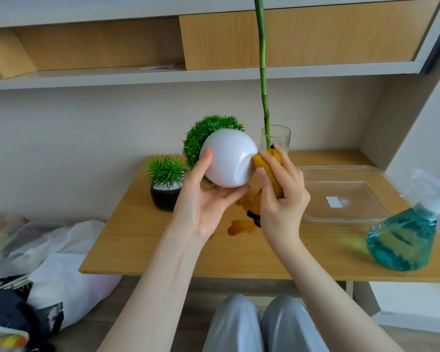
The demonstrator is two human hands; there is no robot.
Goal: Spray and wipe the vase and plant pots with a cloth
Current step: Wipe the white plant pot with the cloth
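Left hand (203, 199) cradles tipped white pot (228, 161) with spread fingers above the table (163, 250), right hand (281, 196) fingers curled, pressing yellow cloth (267, 163) against its base.

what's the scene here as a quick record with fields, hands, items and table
left hand: left hand holds the tilted white pot off the table
right hand: right hand presses the yellow cloth against the pot's base
plant: green foliage points away from the camera
table: wooden table bears a small black pot, glass vase with a green stem, clear tray, blue spray bottle
mark: wet patch under the hands
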